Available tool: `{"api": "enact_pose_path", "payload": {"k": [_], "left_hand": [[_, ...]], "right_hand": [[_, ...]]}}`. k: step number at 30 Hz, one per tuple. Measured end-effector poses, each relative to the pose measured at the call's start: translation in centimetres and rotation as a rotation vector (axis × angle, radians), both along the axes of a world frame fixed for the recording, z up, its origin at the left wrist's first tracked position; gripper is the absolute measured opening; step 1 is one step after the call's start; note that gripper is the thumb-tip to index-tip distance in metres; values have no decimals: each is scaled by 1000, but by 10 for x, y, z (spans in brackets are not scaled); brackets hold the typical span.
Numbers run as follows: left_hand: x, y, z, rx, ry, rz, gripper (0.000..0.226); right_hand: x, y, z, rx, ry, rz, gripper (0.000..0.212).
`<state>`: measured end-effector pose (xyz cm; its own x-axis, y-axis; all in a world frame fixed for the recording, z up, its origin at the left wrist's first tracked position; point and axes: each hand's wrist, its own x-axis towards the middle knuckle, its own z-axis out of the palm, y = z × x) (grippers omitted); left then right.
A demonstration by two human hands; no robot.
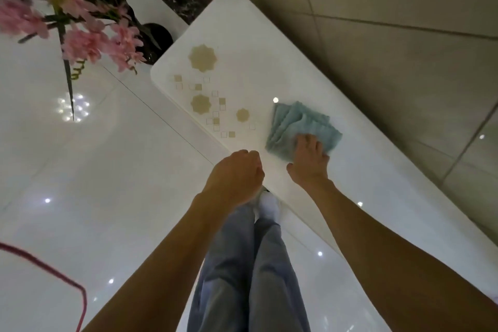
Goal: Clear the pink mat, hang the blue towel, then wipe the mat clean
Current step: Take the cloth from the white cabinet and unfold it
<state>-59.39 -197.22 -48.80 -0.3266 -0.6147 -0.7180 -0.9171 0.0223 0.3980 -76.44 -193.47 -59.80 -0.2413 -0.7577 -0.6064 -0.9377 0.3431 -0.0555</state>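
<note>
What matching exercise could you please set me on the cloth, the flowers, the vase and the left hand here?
1 blue cloth
2 flowers
3 vase
4 left hand

A pink, top left
B dark, beside a corner of the mat
C fingers curled, at the mat's edge
D on the mat, under the right hand

Pairs: 1-D; 2-A; 3-B; 4-C

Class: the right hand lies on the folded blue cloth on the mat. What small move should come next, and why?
Probably slide the right hand with the blue cloth across the mat toward the beige flower patterns. Its fingers press flat on the cloth, which lies mid-mat, and the patterned stretch lies just beside it.
</note>
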Motion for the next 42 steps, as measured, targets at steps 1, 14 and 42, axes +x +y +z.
{"api": "enact_pose_path", "payload": {"k": [1,14,42], "left_hand": [[2,-1,-5,12,-3,6,29],[23,-17,56,37,104,201,25],[67,256,269,-238,388,1444,24]], "right_hand": [[1,2,-8,7,28,-11,77],[-10,-35,68,-145,-304,-398,9],[120,140,345,512,-1155,-412,30]]}}
